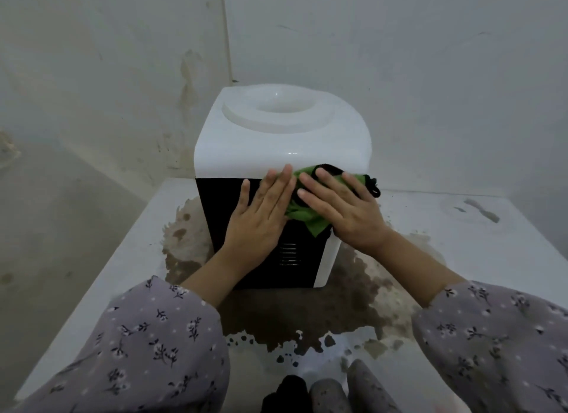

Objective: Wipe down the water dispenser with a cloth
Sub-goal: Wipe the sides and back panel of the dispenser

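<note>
One compact water dispenser (pixel 276 154) with a white plastic top and black rear panel stands upright on a white counter (pixel 461 243), set into the corner where two pale, stained walls (pixel 107 74) meet. Its long axis is vertical; the round recessed bottle well (pixel 278 105) faces straight up, and the black back panel with a small slotted vent (pixel 289 254) faces the person, so the front points away toward the corner. One green cloth (pixel 307 215) with a black knitted edge, crumpled, lies flat against the upper part of the black panel, just below the white top, its black edge reaching past the dispenser's right corner. Left hand (pixel 261 215): open, palm flat on the black panel, fingers together and pointing up toward the white rim, fingertips touching the left edge of the cloth. Right hand (pixel 344 209): open, fingers spread, pressed flat over the cloth and pinning it to the panel, not clenched around it. Both forearms emerge from loose grey-lilac sleeves (pixel 147 345) printed with small dark flowers. A large brown stain (pixel 307 317), patchy at its edges, spreads over the counter around and in front of the dispenser's base. A faint ring mark (pixel 470 211) shows on the counter to the right, well apart from the dispenser.
</note>
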